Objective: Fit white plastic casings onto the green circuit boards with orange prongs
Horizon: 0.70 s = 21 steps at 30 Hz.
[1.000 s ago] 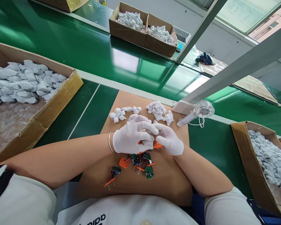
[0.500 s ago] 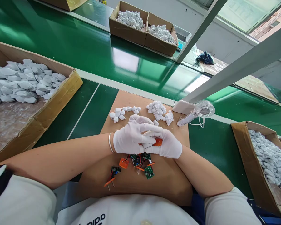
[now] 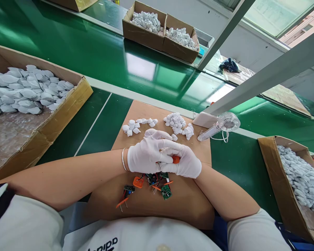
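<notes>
Pressing gloved hands (image 3: 146, 153) (image 3: 186, 163) together around an orange part (image 3: 176, 159), circuit boards (image 3: 166, 192) nearby, shirt lettering (image 3: 110, 243) partly legible

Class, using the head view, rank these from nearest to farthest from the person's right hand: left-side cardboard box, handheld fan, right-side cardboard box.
1. Handheld fan: just beyond the right hand, to its right.
2. Right-side cardboard box: farther out to the right.
3. Left-side cardboard box: across on the far left.
</notes>
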{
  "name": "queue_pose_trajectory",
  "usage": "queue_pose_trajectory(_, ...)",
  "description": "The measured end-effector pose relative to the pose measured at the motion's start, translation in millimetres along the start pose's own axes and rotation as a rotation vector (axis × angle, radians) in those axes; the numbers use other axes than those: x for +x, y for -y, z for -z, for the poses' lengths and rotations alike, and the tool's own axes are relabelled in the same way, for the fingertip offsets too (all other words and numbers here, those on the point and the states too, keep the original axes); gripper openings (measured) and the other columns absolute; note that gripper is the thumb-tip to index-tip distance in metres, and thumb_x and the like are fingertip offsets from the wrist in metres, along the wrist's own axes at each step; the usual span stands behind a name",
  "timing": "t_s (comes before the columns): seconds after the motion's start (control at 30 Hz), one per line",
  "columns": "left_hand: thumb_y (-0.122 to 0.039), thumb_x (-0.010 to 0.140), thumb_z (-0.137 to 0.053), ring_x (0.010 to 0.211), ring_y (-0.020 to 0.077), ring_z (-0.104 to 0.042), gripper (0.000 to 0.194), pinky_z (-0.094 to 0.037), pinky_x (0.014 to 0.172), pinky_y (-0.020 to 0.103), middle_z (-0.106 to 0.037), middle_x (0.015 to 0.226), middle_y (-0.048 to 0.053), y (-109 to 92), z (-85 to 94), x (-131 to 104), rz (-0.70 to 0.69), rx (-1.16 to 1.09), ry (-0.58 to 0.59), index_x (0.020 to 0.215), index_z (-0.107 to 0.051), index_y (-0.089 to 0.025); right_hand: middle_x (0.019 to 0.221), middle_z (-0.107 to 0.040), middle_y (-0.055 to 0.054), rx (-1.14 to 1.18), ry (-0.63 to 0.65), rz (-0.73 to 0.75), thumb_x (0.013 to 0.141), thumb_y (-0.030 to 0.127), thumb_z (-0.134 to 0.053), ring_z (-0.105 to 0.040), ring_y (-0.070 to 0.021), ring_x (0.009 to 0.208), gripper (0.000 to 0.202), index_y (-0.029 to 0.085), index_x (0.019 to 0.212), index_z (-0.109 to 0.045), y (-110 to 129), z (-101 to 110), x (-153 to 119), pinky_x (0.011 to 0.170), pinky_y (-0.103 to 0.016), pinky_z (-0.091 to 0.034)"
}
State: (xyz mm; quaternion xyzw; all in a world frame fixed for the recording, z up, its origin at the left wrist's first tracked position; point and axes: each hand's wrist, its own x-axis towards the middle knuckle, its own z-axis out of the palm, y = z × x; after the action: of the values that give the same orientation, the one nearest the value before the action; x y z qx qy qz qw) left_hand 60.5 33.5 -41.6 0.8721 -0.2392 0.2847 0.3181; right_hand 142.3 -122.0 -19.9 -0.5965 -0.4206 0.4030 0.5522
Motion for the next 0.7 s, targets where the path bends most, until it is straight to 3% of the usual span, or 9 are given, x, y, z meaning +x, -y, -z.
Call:
queue_pose_trajectory(0.27, -0.019, 0.066, -0.069, 0.104, 0.0226, -0.054, 0.015, -0.043, 0.089, 0.042, -0.064, 0.108, -0.007, -0.6, -1.3, 4.4, 0.0, -0.054, -0.084, 0.057, -0.058, -0.024, 0.083, -0.069, -0.004, 0.045, 0.162, 0.008, 0.075, 0.024, -0.072, -0.064, -0.0207, 0.086, 0.012, 0.016, 0.083, -0.068, 1.2, 9.6, 0.8, 0.083, -0.037, -0.053)
queue_pose_trajectory(0.4, -0.023, 0.068, -0.069, 0.101, 0.0204, -0.057, 0.011, -0.046, 0.087, 0.041, -0.066, 0.111, -0.007, -1.5, 4.1, 7.7, 0.015, -0.044, -0.094, 0.074, -0.063, -0.03, 0.084, -0.069, -0.005, 0.123, 0.086, -0.014, 0.073, 0.024, -0.075, -0.064, -0.0202, 0.084, 0.013, 0.016, 0.082, -0.069, -4.8, 11.2, -2.4, 0.083, -0.037, -0.053)
queue_pose_trajectory(0.53, -0.024, 0.066, -0.072, 0.092, 0.0192, -0.062, 0.025, -0.048, 0.083, 0.041, -0.07, 0.104, -0.002, 1.3, 7.4, 8.8, 0.053, 0.04, -0.232, 0.088, -0.06, -0.027, 0.083, -0.066, -0.003, 0.344, -0.016, -0.073, 0.063, 0.023, -0.083, -0.063, -0.0184, 0.081, 0.032, 0.017, 0.09, -0.067, -14.8, 11.7, -2.6, 0.077, -0.035, -0.053)
queue_pose_trajectory(0.6, -0.025, 0.066, -0.073, 0.087, 0.0177, -0.062, 0.022, -0.049, 0.081, 0.039, -0.07, 0.1, -0.003, 2.6, 8.8, 9.8, 0.049, 0.051, -0.282, 0.082, -0.058, -0.026, 0.081, -0.063, -0.002, 0.424, 0.016, -0.06, 0.061, 0.029, -0.084, -0.062, -0.0185, 0.082, 0.043, 0.018, 0.097, -0.064, -16.7, 13.2, -0.7, 0.077, -0.036, -0.052)
queue_pose_trajectory(0.7, -0.025, 0.068, -0.073, 0.086, 0.0162, -0.062, 0.02, -0.049, 0.08, 0.037, -0.071, 0.1, -0.004, 3.1, 10.6, 11.3, 0.029, 0.049, -0.276, 0.083, -0.06, -0.027, 0.074, -0.058, 0.0, 0.5, 0.07, -0.066, 0.07, 0.041, -0.077, -0.06, -0.0185, 0.078, 0.055, 0.018, 0.115, -0.057, -14.8, 15.6, 2.0, 0.08, -0.038, -0.05)
